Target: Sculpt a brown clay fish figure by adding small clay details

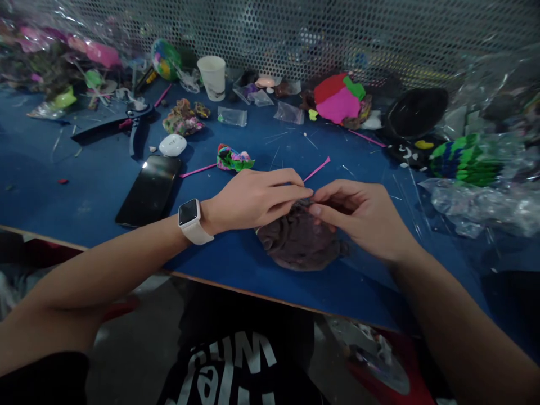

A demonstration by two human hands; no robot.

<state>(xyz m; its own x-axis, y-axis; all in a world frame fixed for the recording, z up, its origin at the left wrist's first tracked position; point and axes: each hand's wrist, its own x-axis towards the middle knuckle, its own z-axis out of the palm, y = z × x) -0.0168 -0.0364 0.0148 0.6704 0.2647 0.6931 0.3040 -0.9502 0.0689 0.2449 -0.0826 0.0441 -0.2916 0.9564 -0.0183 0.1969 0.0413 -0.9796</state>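
A rounded lump of dark grey-brown modelling clay [301, 244] rests on the blue table near its front edge. My left hand [264, 197] reaches over the top of the lump, palm down, its fingers bent together at the clay's upper edge. From the other side, my right hand [358, 214] pinches at the same upper edge with thumb and forefinger. The fingertips of both hands nearly meet there. A thin bit of dark clay seems to lie between them, partly hidden by the fingers. Just behind my hands is a pink stick [317, 169].
Left of my hands lie a black phone [149, 191], a white earbud case [172, 145] and a multicoloured clay piece [234, 158]. A paper cup [212, 77] stands near the perforated metal panel [295, 39]. Clear plastic wrap [485, 205] and a black bowl-like piece [415, 112] are at right.
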